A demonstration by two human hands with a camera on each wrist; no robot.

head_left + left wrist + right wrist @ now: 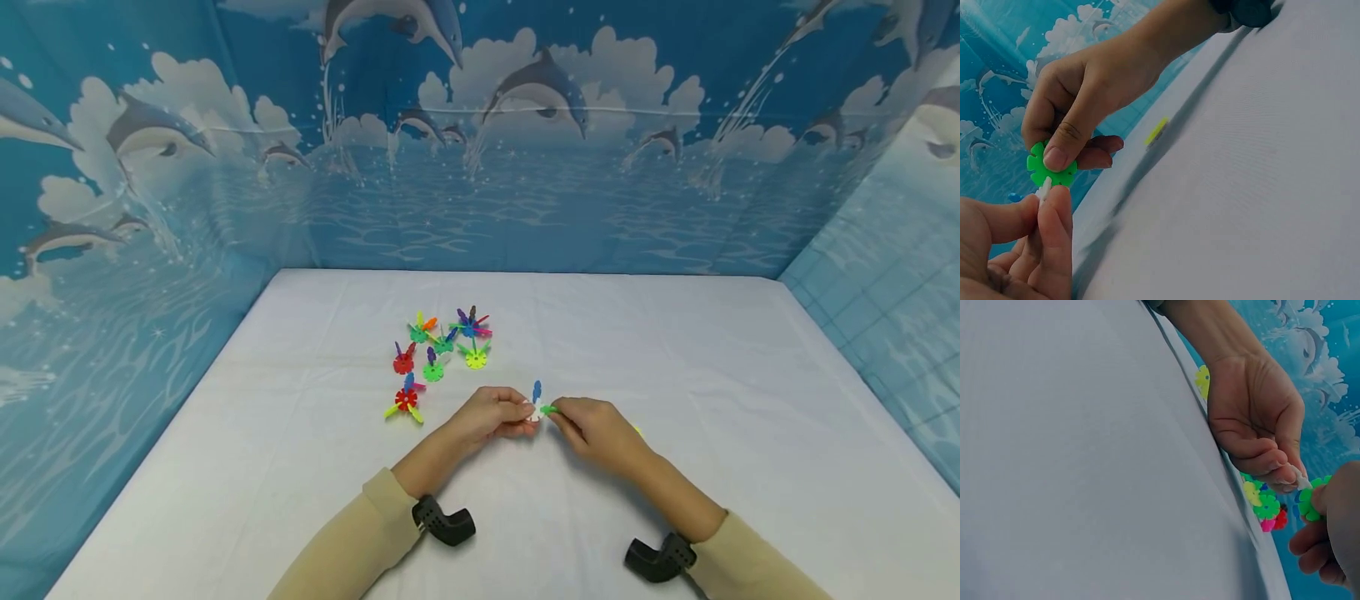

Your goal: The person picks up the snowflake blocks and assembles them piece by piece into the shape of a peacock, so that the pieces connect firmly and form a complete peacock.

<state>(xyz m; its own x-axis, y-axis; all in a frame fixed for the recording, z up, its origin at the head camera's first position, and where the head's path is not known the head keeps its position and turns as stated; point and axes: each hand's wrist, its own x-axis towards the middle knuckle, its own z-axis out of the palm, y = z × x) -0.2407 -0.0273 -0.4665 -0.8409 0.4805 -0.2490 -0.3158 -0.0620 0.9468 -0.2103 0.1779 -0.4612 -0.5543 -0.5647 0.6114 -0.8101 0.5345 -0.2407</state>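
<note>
The left hand [495, 413] pinches a white, notched plastic disc [1045, 187] bearing a blue plastic disc [537, 391]; the right hand [603, 432] pinches a green, flower-shaped plastic disc [1036, 167] crosswise against it above the white-clothed counter [720, 358], seemingly so their notches interlock.

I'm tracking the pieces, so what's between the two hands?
The head view shows a white piece and green piece between left hand and right hand, blue piece protruding.

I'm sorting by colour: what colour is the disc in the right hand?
The disc is green, clearest in the left wrist view.
</note>
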